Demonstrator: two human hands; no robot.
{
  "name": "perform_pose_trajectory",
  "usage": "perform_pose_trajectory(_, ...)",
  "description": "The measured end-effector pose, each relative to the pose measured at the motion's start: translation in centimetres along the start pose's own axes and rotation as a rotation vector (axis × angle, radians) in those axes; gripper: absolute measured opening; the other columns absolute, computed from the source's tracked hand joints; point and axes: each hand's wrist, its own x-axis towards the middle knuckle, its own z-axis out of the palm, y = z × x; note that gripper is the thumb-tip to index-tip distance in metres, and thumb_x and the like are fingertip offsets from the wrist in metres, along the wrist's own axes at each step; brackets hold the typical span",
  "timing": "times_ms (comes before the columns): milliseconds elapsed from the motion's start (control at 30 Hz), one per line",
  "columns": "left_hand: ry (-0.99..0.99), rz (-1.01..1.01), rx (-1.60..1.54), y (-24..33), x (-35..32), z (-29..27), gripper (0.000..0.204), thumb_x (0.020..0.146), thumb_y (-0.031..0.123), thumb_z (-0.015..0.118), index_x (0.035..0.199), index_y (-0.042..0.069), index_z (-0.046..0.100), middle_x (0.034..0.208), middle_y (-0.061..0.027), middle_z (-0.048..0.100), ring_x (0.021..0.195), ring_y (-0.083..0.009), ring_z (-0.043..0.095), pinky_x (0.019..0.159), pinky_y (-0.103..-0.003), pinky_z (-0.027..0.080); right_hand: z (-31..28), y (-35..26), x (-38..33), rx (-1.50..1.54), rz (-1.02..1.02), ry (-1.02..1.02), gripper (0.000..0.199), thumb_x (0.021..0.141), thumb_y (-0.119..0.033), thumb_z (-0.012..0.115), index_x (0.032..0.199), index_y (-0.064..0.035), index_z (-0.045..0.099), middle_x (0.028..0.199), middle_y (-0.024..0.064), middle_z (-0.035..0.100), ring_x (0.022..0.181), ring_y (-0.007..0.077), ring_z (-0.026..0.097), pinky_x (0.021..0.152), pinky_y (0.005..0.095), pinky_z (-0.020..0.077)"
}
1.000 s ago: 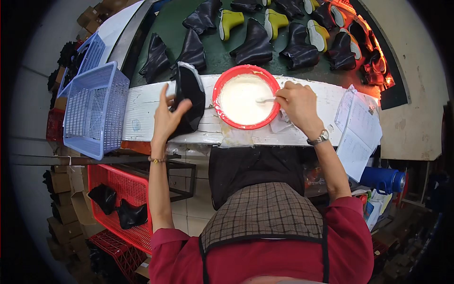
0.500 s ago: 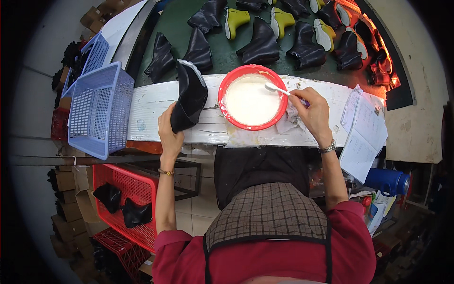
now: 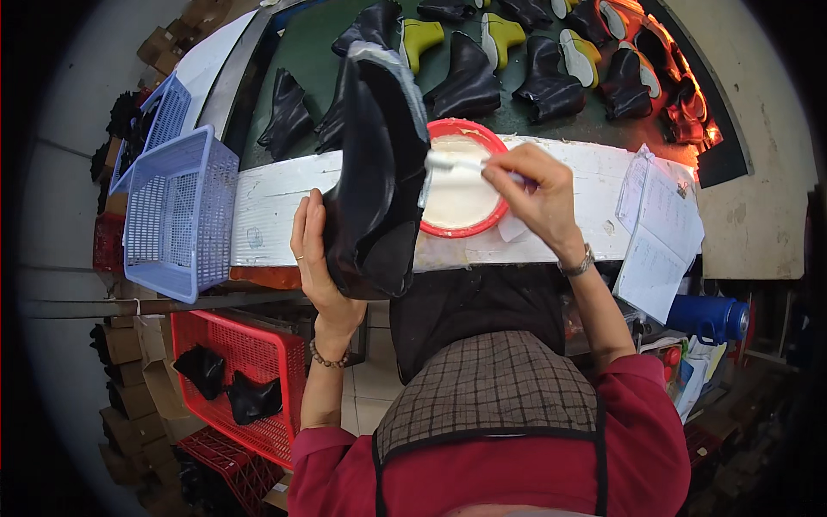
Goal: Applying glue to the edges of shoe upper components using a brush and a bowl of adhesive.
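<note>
My left hand (image 3: 326, 274) grips a black leather boot upper (image 3: 366, 185) at its lower end and holds it up over the bench edge. Whitish paste coats the edge of the upper along its top and right side. In my right hand (image 3: 544, 196), pinched between thumb and fingers, is a small white brush like a toothbrush (image 3: 448, 162). Its bristle end is at the coated edge; whether it touches I cannot tell. Behind the upper stands a red bowl (image 3: 469, 127) of creamy white paste (image 3: 465, 198), partly covered by the upper.
Several black uppers (image 3: 465, 82) and yellow-and-white boot forms (image 3: 579, 59) stand on the green surface (image 3: 327, 52) beyond the white bench (image 3: 276, 207). Blue baskets (image 3: 177, 215) are left, a red crate (image 3: 284, 345) with uppers below. Papers (image 3: 659, 233) and a blue jug (image 3: 702, 319) lie right.
My left hand has raised the boot upper closer and moved it right, partly in front of the bowl. My right hand has brought the brush left from over the bowl to the upper's edge.
</note>
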Motion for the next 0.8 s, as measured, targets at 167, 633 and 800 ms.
perform_pose_trajectory(167, 0.016, 0.003, -0.027, 0.0, 0.8, 0.5, 0.089, 0.079, 0.015, 0.085, 0.151, -0.006, 0.036, 0.153, -0.0243, 0.045, 0.144, -0.0405, 0.040, 0.119, -0.047, 0.036, -0.7, -0.3, 1.9, -0.030, -0.158, 0.177, 0.017, 0.084, -0.004, 0.080, 0.100, -0.0028, 0.078, 0.089, 0.0036, 0.069, 0.072, 0.0086, 0.060, 0.060, 0.0228, 0.0436)
perform_pose_trajectory(633, 0.218, 0.157, 0.101, -1.2, 3.8, 2.9, 0.074, 0.085, 0.019, 0.079, 0.147, -0.005, 0.045, 0.149, -0.0266, 0.050, 0.140, -0.0420, 0.045, 0.115, -0.048, 0.038, -0.6, -4.2, -2.0, 0.087, -0.191, -0.122, 0.021, 0.078, -0.002, 0.084, 0.098, -0.0043, 0.079, 0.085, 0.0032, 0.068, 0.071, 0.0094, 0.062, 0.060, 0.0224, 0.0489)
perform_pose_trajectory(800, 0.171, 0.167, 0.204, -1.6, 3.8, 2.5, 0.058, 0.087, 0.012, 0.075, 0.140, 0.000, 0.055, 0.143, -0.0264, 0.056, 0.140, -0.0425, 0.046, 0.115, -0.048, 0.038, -1.1, -5.0, -1.7, 0.174, -0.004, -0.287, 0.015, 0.082, -0.006, 0.081, 0.097, -0.0030, 0.079, 0.081, 0.0041, 0.069, 0.070, 0.0112, 0.062, 0.060, 0.0250, 0.0474)
